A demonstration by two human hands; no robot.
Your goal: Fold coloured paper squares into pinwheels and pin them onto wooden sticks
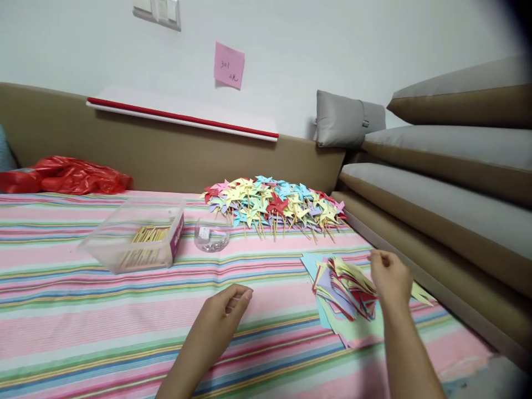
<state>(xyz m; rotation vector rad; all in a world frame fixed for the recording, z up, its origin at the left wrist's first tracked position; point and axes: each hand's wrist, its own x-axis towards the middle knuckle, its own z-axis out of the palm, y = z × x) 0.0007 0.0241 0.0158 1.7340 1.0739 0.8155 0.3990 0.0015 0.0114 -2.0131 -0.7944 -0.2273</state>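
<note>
My left hand [228,310] is over the striped cloth, its fingers curled in towards the thumb, with nothing visible in it. Off to the right, my right hand [390,277] is closed, thumb and fingers bent together at the right side of a fanned stack of cut coloured paper [344,288]. What its fingertips pinch, if anything, I cannot make out. Yellow, purple, red and pink pieces show in that stack. Larger light blue and green sheets [361,332] lie beneath it. A pale yellow paper piece [421,293] shows just right of my right wrist.
Finished paper pinwheels on sticks [274,205] are heaped at the back. A clear plastic box [112,244] holds short wooden sticks; beside it stands a round clear tub [211,235] with small metal pieces. Stacked cushions [449,194] border the right side. A red plastic bag [78,174] lies back left.
</note>
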